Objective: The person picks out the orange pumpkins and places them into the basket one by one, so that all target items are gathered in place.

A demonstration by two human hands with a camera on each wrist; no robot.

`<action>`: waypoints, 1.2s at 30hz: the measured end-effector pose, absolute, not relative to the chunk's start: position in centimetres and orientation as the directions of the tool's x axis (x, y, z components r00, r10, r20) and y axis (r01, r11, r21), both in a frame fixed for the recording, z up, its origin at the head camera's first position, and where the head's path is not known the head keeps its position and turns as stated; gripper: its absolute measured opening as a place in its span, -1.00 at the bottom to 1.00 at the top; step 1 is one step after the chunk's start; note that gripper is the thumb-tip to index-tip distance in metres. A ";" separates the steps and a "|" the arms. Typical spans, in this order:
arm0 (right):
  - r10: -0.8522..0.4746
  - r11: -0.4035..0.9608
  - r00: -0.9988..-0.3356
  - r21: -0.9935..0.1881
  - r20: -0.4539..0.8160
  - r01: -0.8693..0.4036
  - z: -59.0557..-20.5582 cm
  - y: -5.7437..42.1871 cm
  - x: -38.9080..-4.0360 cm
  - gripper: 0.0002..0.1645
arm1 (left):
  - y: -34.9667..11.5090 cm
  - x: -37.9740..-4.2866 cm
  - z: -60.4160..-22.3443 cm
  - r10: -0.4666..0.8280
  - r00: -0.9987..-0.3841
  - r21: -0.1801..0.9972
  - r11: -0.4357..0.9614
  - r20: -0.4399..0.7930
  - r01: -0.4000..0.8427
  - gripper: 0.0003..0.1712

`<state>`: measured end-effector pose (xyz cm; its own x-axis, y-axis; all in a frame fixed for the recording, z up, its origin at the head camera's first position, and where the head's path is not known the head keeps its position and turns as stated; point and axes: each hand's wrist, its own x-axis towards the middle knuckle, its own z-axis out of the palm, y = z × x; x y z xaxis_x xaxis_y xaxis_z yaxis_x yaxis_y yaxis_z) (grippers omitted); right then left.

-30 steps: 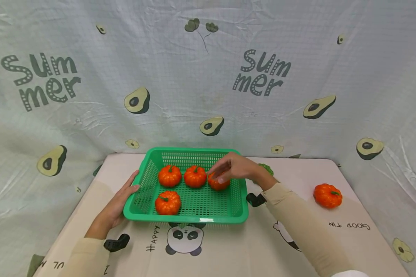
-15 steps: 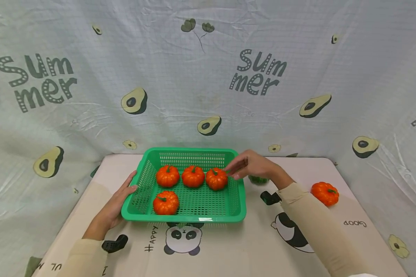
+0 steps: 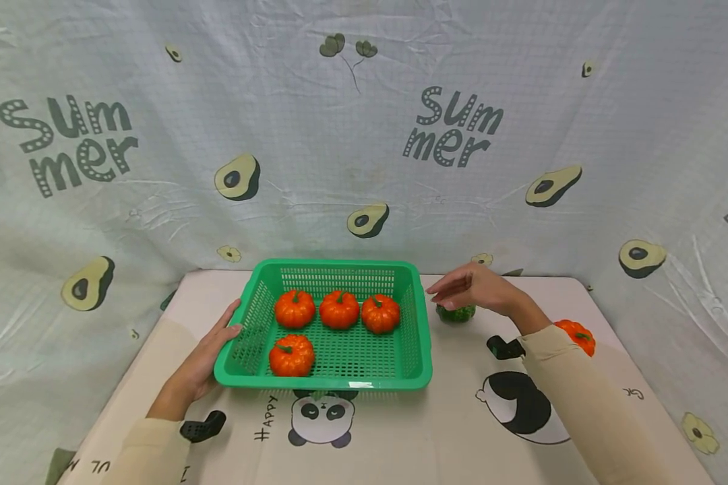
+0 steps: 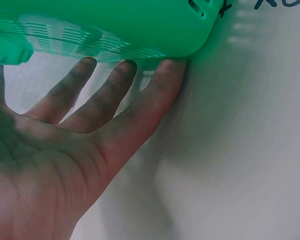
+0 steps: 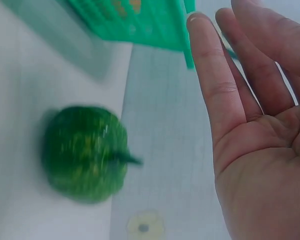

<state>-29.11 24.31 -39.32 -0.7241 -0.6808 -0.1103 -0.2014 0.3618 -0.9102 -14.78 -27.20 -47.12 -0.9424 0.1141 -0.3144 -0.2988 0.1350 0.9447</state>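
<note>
A green plastic basket point(image 3: 370, 382) stands on the table with several small orange pumpkins point(image 3: 339, 310) inside, three in a back row and one at front left. My left hand point(image 3: 209, 350) rests against the basket's left side; in the left wrist view its straight fingers point(image 4: 102, 102) touch the green wall. Beyond the basket's right side, my right hand point(image 3: 476, 288) hovers with nothing in it, its fingers point(image 5: 217, 75) extended. Partly hidden below it sits a green pumpkin point(image 3: 456, 314), seen whole in the right wrist view with its stem point(image 5: 127, 158).
Another orange pumpkin point(image 3: 578, 335) lies on the right of the table, partly covered by the right forearm. A patterned sheet point(image 3: 303, 121) hangs behind the table. Panda prints point(image 3: 323, 417) mark the tabletop point(image 3: 400, 444).
My right hand has moved right, from over the rightmost pumpkin in the basket out past the rim to above the green pumpkin. My left hand stays at the basket's side.
</note>
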 end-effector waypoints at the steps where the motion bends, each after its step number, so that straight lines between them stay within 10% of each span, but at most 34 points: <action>1: -0.670 0.367 -0.734 -0.910 -0.113 -0.195 -39.4 24.9 -29.1 -0.54 | -27.2 -14.8 -47.1 0.116 -0.941 0.944 0.137 -0.317 -0.301 -0.20; 36: -0.262 0.596 -0.964 -0.794 -0.046 -0.124 -42.4 42.7 -25.1 -0.42 | -27.1 -14.7 -47.1 0.094 -0.945 0.945 0.127 -0.314 -0.302 -0.21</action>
